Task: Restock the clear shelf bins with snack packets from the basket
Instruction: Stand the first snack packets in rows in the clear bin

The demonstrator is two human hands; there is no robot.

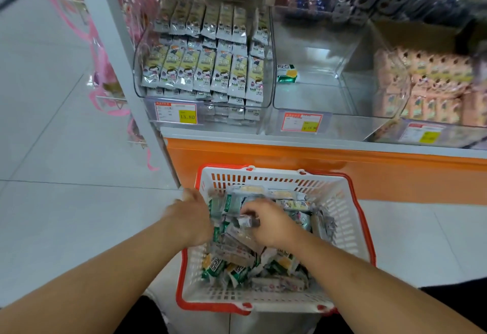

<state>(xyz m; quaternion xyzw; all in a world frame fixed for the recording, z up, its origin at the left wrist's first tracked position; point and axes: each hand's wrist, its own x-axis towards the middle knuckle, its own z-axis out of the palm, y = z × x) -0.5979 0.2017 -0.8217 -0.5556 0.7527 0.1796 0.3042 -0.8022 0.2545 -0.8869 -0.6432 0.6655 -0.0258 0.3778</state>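
Glossy tiles, slatted plastic basket

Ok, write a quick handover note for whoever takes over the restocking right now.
Left hand and right hand: both down in the white basket, gathering snack packets; grips blurred.
Left bin: full.
Middle bin: one green-and-yellow packet only.
Right bin: stocked with orange packets.
Left to do: fill the middle bin from the basket, still well filled.

At my knees, a white basket with a red rim sits on the pale tiled floor. Above it, the shelf carries three clear bins side by side, price tags on their fronts.
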